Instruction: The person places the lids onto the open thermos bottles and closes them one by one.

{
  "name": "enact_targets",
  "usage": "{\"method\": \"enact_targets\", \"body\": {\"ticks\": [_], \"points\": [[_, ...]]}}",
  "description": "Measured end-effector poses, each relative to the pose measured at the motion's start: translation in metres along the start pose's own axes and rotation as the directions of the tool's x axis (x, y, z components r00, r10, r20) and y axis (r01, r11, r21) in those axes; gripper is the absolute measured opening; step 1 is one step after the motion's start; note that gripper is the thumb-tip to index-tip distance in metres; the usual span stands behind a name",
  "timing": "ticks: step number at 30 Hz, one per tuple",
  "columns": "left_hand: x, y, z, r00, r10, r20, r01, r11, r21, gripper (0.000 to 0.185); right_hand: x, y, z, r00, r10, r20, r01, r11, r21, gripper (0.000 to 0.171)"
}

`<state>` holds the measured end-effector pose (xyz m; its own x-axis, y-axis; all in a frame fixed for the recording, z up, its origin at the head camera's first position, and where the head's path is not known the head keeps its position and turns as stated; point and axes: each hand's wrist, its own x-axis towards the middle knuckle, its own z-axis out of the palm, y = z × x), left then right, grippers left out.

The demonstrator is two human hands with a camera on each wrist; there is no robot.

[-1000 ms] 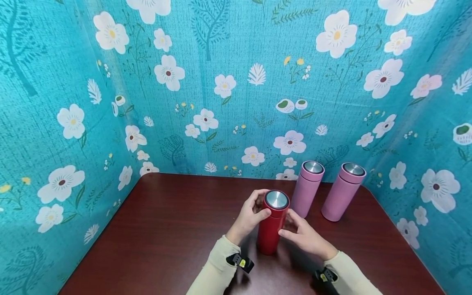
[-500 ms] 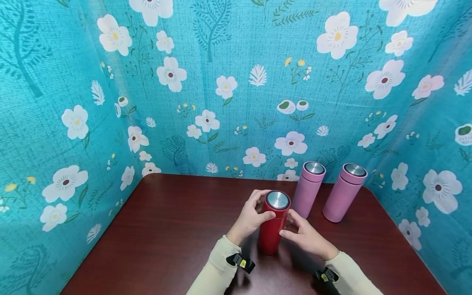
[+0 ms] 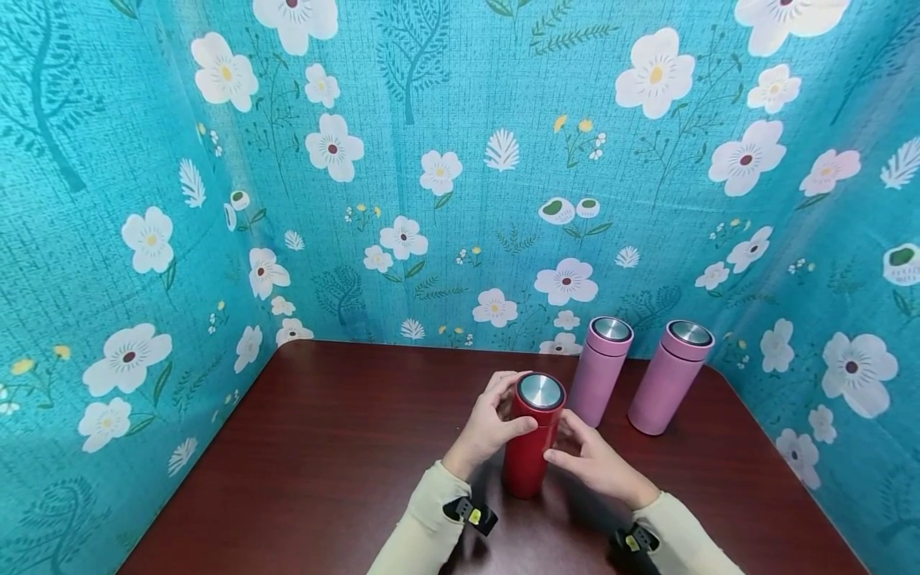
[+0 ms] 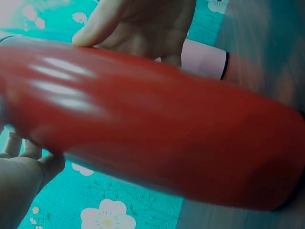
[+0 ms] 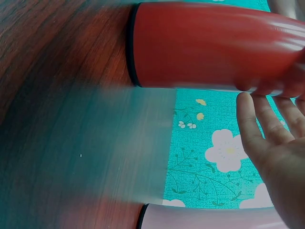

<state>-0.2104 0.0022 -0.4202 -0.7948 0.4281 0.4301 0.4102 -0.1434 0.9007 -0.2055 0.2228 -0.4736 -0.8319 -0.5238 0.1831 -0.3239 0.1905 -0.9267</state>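
Note:
A red thermos (image 3: 526, 463) with a steel-topped lid stands upright on the dark wood table. My left hand (image 3: 483, 431) grips it near the top, thumb across the front and fingers behind. At its right side, my right hand (image 3: 596, 459) touches it with the thumb in front, lower than the left. In the right wrist view the right fingers (image 5: 248, 117) are fairly straight, their tips against the red wall. The left wrist view shows the thermos side-on between both hands; the left fingertips lie partly hidden behind it.
Two pink thermoses stand at the back right: the nearer one (image 3: 602, 375) just behind my right hand, the other (image 3: 664, 387) farther right. The table (image 3: 323, 447) meets a blue flowered cloth (image 3: 431, 239) at its back and sides.

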Motion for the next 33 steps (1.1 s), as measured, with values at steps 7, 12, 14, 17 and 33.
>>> {"method": "enact_targets", "body": {"ticks": [7,12,14,17,33], "points": [[-0.002,0.006,0.004,0.995,-0.096,-0.038,0.093,0.993,-0.074,0.06,0.001,0.0,0.0,1.0,-0.012,0.012,0.012,1.0,0.014,0.06],[0.002,-0.016,0.0,0.996,-0.087,-0.011,0.085,0.991,-0.105,0.061,0.001,0.0,-0.001,1.0,-0.014,0.011,0.014,1.0,0.001,0.061],[0.002,-0.02,-0.001,0.997,-0.076,-0.005,0.075,0.992,-0.099,0.06,0.001,0.0,-0.001,1.0,-0.019,0.011,0.019,1.0,-0.011,0.061],[0.002,-0.022,-0.002,0.998,-0.069,0.004,0.069,0.993,-0.1,0.058,0.001,0.001,-0.001,1.0,-0.014,0.004,0.014,1.0,-0.02,0.06],[0.002,-0.009,-0.001,0.999,-0.054,0.009,0.054,0.998,-0.015,0.064,0.001,0.001,0.0,0.998,-0.054,0.032,0.054,0.999,-0.001,0.058]]}}
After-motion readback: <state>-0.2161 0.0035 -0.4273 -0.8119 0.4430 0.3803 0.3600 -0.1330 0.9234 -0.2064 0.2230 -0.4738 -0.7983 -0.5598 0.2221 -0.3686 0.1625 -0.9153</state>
